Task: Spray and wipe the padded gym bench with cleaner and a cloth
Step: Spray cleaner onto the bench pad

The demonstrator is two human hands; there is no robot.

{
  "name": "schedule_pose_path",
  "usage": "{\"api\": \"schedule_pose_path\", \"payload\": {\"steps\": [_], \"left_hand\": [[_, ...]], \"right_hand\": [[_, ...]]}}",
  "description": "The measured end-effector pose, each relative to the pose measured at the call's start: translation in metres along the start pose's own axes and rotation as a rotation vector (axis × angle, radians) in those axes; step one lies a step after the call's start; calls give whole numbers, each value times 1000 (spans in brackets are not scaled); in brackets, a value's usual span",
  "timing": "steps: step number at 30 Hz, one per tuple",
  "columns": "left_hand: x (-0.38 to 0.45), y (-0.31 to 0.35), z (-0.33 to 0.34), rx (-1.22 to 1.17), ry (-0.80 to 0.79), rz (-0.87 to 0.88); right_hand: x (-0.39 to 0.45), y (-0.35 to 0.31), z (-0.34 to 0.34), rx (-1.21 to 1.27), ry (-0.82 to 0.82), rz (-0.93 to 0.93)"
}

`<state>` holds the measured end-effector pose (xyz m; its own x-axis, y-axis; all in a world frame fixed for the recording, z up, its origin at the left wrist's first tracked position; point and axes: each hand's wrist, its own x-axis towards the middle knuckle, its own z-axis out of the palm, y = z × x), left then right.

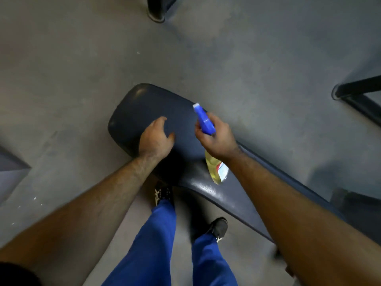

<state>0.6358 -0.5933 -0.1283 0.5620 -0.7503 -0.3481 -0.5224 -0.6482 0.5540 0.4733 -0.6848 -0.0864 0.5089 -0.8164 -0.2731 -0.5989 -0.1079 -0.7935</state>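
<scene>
A dark navy padded bench (144, 106) runs from the centre of the head view down to the lower right. My left hand (155, 139) rests on the pad's near edge with its fingers curled; no cloth shows in it. My right hand (216, 139) hovers over the pad and grips a spray bottle (206, 122). The bottle has a blue trigger head with a white nozzle pointing up and left, and yellow liquid in its body below my wrist.
Grey floor surrounds the bench. A black machine foot (156, 15) stands at the top centre, and a black metal frame (354, 96) at the right edge. My legs in blue trousers and black shoes (218, 228) stand beside the bench.
</scene>
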Motion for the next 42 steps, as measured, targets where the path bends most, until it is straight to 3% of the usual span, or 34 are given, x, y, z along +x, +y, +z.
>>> {"api": "schedule_pose_path", "payload": {"steps": [6,16,30,36,39,42], "left_hand": [[67,-83,5,155,162,98],[92,-131,44,332,289,147],[95,-127,46,416,281,115],[55,-87,75,335,222,344],[38,-73,95,316,117,348],[41,-76,105,447,102,314]], "right_hand": [[61,-27,70,-118,-97,128],[126,-43,132,-191,-155,150],[139,-44,139,-230,-204,239],[105,-20,116,-184,-83,286],[94,-4,106,-216,-68,298],[87,9,100,-235,-32,338]]}}
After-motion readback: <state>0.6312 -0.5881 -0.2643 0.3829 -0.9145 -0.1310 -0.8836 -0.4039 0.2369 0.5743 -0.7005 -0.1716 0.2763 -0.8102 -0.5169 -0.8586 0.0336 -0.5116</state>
